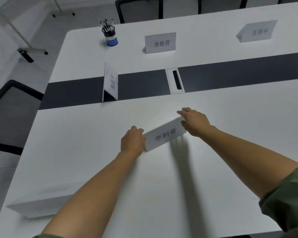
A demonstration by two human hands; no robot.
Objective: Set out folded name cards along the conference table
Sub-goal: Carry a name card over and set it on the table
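Observation:
A folded white name card (164,135) with dark characters stands on the near half of the white conference table (93,152), turned at a slant. My left hand (132,141) grips its left end and my right hand (194,121) grips its right end. Three more folded cards stand further off: one (111,82) side-on at the dark centre strip, one (160,42) facing me on the far half, and one (257,31) at the far right.
A blue pen cup (110,36) full of pens stands at the far left corner. A cable hatch (176,80) sits in the dark centre strip (239,73). Black chairs stand at the left edge (9,107) and behind the far side (139,9).

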